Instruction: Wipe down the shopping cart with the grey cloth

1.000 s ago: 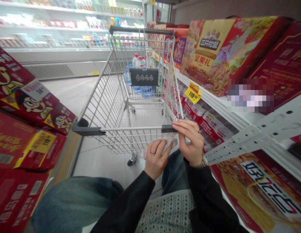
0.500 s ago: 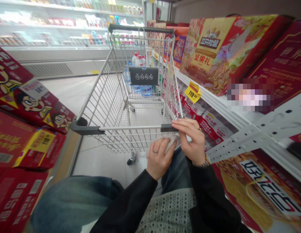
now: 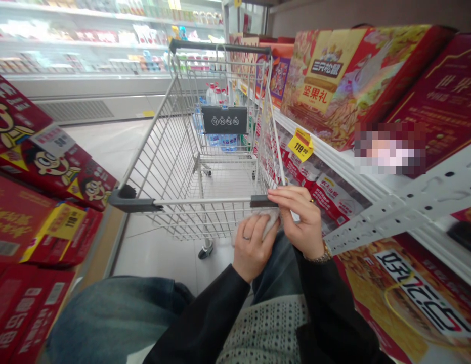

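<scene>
A metal shopping cart (image 3: 214, 201) with dark plastic corner pieces stands in front of me, and its wire basket holds nothing I can see. My right hand (image 3: 301, 217) is at the near right corner, its fingers laid over the dark corner piece (image 3: 262, 200) and the thumb below. Just left of it, my left hand (image 3: 256, 245) wears a ring and presses a pale greyish cloth (image 3: 272, 221) against the wire side below the rim. Most of the cloth is hidden under its fingers.
Red gift boxes (image 3: 356, 86) line the white shelf (image 3: 334, 151) on my right, with a yellow price tag (image 3: 300, 145). Stacked red cartons (image 3: 34, 217) flank me on the left. Water bottles (image 3: 228, 141) stand beyond the cart, before a lit refrigerated display (image 3: 106, 55).
My left hand has shifted slightly to the right and down with the cloth. My right hand stays at the cart's corner.
</scene>
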